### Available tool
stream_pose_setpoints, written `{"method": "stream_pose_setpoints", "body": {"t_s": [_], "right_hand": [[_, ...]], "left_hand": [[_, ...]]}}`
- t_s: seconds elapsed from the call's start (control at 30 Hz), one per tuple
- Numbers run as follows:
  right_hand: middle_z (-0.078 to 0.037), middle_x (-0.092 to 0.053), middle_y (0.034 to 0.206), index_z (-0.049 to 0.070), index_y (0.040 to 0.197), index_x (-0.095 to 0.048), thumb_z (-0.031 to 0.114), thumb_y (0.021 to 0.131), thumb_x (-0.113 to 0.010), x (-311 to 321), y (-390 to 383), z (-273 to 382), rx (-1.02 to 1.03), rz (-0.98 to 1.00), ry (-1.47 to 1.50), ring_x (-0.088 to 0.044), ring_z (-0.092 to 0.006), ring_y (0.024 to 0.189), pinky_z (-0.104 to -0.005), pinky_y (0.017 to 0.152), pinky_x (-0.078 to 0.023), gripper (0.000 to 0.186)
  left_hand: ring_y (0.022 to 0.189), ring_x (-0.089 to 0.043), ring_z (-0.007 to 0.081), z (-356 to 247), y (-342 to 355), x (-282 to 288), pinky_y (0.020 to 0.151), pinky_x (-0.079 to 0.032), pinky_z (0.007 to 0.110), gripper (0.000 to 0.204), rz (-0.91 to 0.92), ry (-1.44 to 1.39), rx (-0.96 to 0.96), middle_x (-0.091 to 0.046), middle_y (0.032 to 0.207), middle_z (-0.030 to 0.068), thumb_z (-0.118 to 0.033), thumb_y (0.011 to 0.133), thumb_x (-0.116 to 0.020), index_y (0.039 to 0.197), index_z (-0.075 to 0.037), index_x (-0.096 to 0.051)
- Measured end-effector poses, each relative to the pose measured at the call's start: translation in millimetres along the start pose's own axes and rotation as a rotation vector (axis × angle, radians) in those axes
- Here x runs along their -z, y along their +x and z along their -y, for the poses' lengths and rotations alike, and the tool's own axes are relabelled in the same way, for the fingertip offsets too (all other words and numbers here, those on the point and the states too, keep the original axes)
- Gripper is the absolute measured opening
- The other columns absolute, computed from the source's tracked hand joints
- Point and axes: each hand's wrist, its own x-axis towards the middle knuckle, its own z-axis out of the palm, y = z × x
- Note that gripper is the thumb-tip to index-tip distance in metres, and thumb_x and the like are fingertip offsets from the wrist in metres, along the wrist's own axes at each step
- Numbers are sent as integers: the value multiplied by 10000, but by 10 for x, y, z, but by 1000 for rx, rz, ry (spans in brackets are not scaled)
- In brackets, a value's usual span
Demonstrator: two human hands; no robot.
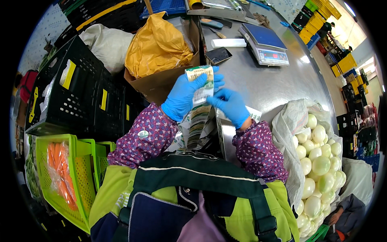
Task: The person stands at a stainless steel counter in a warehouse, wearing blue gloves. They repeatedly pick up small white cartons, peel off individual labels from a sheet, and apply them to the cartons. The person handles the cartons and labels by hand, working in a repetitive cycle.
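The site is a produce packing area. Indicators: a steel worktable (262, 86) with a digital scale (264, 42), a strip of printed labels (202, 93), peeled onions (321, 165) in a sack (289, 125), bagged carrots (61, 173) in a green crate (83, 189), stacked yellow crates (316, 21).

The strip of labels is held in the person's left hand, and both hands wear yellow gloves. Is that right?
Not quite: the gloves are blue, not yellow, on both the left hand and the right hand, as the head view shows. The strip of labels is indeed held in the left hand.
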Motion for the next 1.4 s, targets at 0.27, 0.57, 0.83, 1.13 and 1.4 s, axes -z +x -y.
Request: {"method": "stream_pose_setpoints", "body": {"t_s": [0.27,0.57,0.83,1.13,1.4], "right_hand": [[-53,-616,684,3,762,-609,234,759,-662,-27,-181,88,-96,-1,42,-560,-111,624,-245,595,-453,237],[-9,-567,852,48,898,-550,-25,707,-638,-23,66,382,432,-221,87,-544,-57,709,-189,582,-424,222],[-18,-556,809,37,880,-541,-10,695,-645,-82,71,393,438,-282,-101,-541,-81,673,-216,569,-432,218],[-57,-594,706,10,810,-602,177,707,-696,55,133,143,131,-98,-177,-528,-107,603,-249,565,-447,217],[-84,-576,607,10,727,-607,193,707,-676,-52,-138,-194,-15,263,-221,-515,-139,541,-267,534,-429,196]], "left_hand": [[1015,-551,294,-221,73,133,814,-502,359,451,-40,51,-106,-508,1146,219,-230,890,-456,1237,40,-355],[863,-601,174,-16,5,16,718,-523,289,324,-169,140,12,-579,1028,105,-201,878,-498,1132,0,-491],[880,-597,186,54,-27,30,744,-516,293,325,-128,136,8,-580,1018,106,-193,881,-495,1134,11,-486],[916,-588,191,-30,-79,-9,782,-505,306,379,-75,134,-42,-572,1058,141,-247,897,-452,1163,22,-459],[1005,-552,289,-148,39,167,801,-495,378,432,-44,12,-13,-534,1115,202,-282,876,-472,1158,47,-460]]}}
